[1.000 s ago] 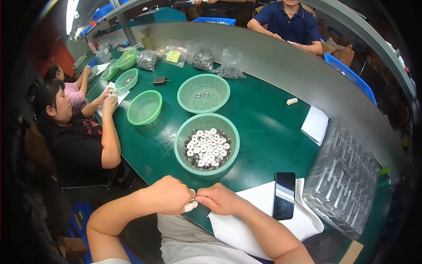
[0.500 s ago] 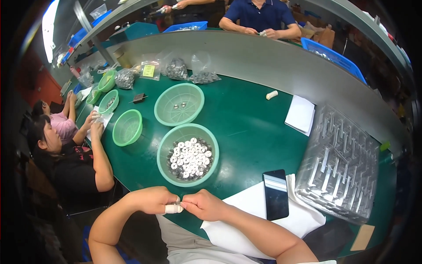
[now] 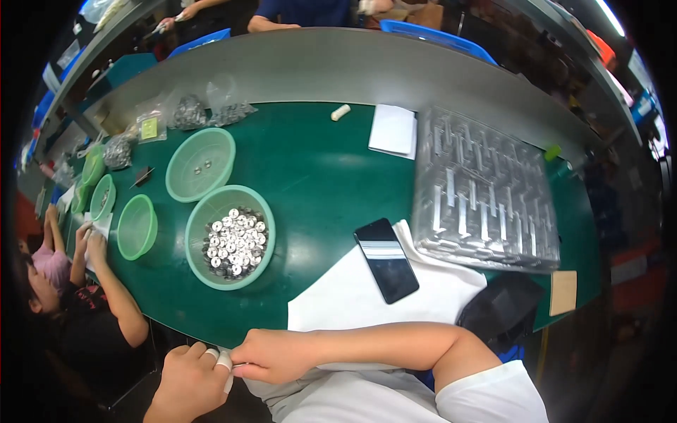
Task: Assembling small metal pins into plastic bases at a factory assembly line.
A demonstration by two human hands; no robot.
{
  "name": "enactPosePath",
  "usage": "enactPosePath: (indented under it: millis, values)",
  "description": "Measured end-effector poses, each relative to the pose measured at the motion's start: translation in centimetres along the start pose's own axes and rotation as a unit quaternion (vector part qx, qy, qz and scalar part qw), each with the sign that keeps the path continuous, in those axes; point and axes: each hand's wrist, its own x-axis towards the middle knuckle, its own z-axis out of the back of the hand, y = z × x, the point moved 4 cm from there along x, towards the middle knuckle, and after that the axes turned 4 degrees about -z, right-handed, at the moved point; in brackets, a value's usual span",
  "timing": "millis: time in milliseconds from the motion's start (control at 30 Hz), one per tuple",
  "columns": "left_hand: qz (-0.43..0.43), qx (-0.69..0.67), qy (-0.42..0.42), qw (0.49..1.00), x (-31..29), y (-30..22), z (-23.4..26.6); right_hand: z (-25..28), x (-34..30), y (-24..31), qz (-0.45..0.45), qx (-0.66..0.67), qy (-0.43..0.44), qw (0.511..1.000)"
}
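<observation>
My left hand (image 3: 189, 382) and my right hand (image 3: 273, 354) meet at the table's near edge, both closed, fingertips together. White wraps cover some fingers of the left hand. Between the fingertips a tiny pale sliver shows, too small and hidden to name. Beyond them stands a green plastic basket (image 3: 266, 261) holding many small round silvery metal parts (image 3: 236, 240) with centre holes. Behind it, another green basket (image 3: 185, 180) has two such parts in it. To the right, a black phone (image 3: 388, 264) lies on a white cloth (image 3: 328, 289).
Stacked clear plastic trays (image 3: 486, 190) stand at right, near white paper (image 3: 393, 130) and a tan board (image 3: 563, 292). A smaller green basket (image 3: 137, 227) and bags of metal parts (image 3: 189, 113) are at left. A co-worker's arm (image 3: 116, 289) reaches over the left table edge. A grey partition (image 3: 296, 70) runs behind.
The view has swung right, so the table's things sit further left. My joined hands have shifted left and lower in the picture, still closed together.
</observation>
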Motion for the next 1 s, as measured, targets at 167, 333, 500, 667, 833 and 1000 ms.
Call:
enactPosePath:
  millis: [167, 333, 500, 667, 833, 1000]
  values:
    - [-0.016, -0.035, 0.073, 0.997, -1.7, -1.3, 0.6, -2.0, -1.1, 1.2, -0.071, -0.024, 0.054, 0.996]
    - [-0.054, -0.117, 0.079, 0.989, -4.0, -3.6, -0.6, -3.7, -3.1, 3.5, -0.124, -0.131, 0.128, 0.975]
    - [-0.071, -0.265, 0.007, 0.962, -5.5, -5.2, 0.0, -5.2, -3.6, 7.5, -0.086, -0.201, 0.139, 0.966]
    - [-0.026, -0.315, 0.059, 0.947, -6.7, -4.7, 0.0, -5.8, -2.7, 8.1, -0.079, -0.233, 0.177, 0.953]
    - [0.004, -0.355, 0.103, 0.929, -7.9, -3.1, -0.4, -7.3, -2.1, 7.0, -0.072, -0.286, 0.158, 0.942]
    - [-0.008, -0.452, 0.233, 0.861, -10.8, -1.0, -1.3, -7.4, -0.5, 7.2, -0.017, -0.282, 0.163, 0.945]
